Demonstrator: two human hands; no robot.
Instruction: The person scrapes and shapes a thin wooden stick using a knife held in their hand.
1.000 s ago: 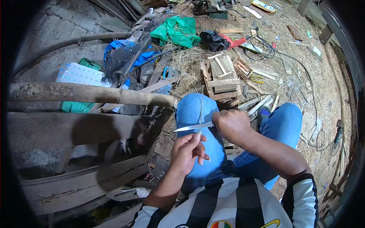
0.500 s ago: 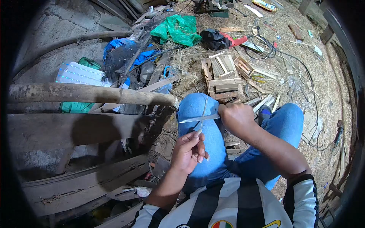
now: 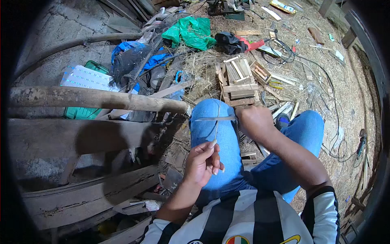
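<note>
My left hand pinches the near end of a thin, pale strip between thumb and fingers. From there the strip runs away from me over the thigh of my jeans. My right hand is closed in a fist round a knife, and its handle is hidden inside the fingers. The knife blade points left and lies across the strip above my knee. Whether the edge bites into the strip is too small to tell.
Beyond my knees sit a wooden crate and a smaller wooden box. A red power tool with a black cable lies farther off. To the left, a bamboo pole and wooden planks stand close. Green plastic lies behind.
My right hand has moved slightly away from me with the knife, so the blade crosses the strip farther from my left hand. My left hand has barely moved.
</note>
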